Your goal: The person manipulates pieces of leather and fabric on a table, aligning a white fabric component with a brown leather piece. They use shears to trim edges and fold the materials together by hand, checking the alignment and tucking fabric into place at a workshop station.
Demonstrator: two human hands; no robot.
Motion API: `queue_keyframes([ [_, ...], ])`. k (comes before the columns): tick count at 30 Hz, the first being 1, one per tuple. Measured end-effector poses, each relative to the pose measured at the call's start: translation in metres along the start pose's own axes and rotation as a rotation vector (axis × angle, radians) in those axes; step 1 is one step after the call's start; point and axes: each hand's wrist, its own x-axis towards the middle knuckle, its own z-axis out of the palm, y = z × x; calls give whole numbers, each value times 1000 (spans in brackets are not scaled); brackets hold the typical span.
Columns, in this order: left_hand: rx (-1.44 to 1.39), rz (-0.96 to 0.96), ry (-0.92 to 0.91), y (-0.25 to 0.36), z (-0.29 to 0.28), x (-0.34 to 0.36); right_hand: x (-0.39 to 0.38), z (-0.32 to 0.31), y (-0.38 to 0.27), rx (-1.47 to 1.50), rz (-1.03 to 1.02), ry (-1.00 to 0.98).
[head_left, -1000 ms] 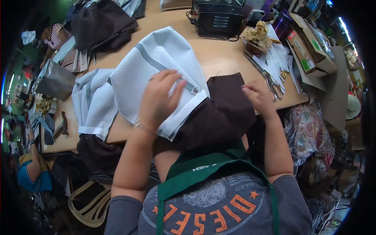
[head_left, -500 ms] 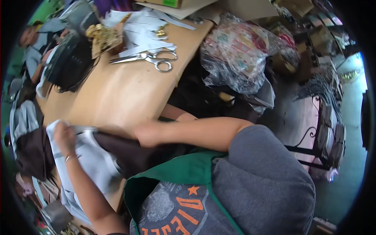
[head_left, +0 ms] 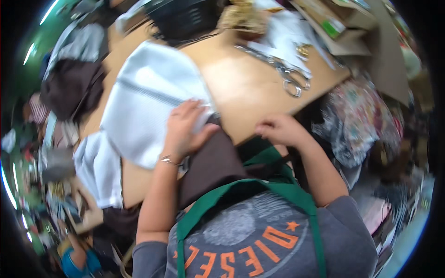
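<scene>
My left hand [head_left: 187, 129] lies with its fingers spread on a white textured fabric piece [head_left: 146, 74] that has a grey band across it. Dark brown cloth [head_left: 211, 160] adjoins this piece and runs from under my left hand toward my green apron [head_left: 204, 199]. Off to the right, my right hand [head_left: 282, 130] hovers near the table's edge, apart from the fabric. Its fingers are curled in, slightly blurred, and nothing shows in them. Another white fabric part [head_left: 98, 167] hangs over the table's near left edge.
Metal scissors [head_left: 292, 83] lie on the wooden table [head_left: 252, 102], beside white strips [head_left: 285, 34]. A black bin [head_left: 181, 21] stands at the far side. Dark brown cloth [head_left: 74, 88] is heaped at left; a clear plastic-wrapped bundle [head_left: 357, 120] sits right of the table.
The white fabric now lies spread out farther across the table. My left hand has gone from gripping its edge to resting flat on it. My right hand has come away from the cloth. The view has turned.
</scene>
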Motion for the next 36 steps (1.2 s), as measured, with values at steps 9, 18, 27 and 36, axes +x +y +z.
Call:
queue_keyframes([
  [9, 238, -304, -382, 34, -19, -8, 135, 53, -55, 203, -32, 176],
  [18, -193, -278, 136, 7, 0, -13, 145, 71, -65, 322, -55, -53],
  [27, 242, -485, -169, 21, -11, -22, 187, 86, -71, -59, -82, 96],
  [36, 256, -513, -308, 10, -49, -67, 190, 55, -59, 21, -121, 290],
])
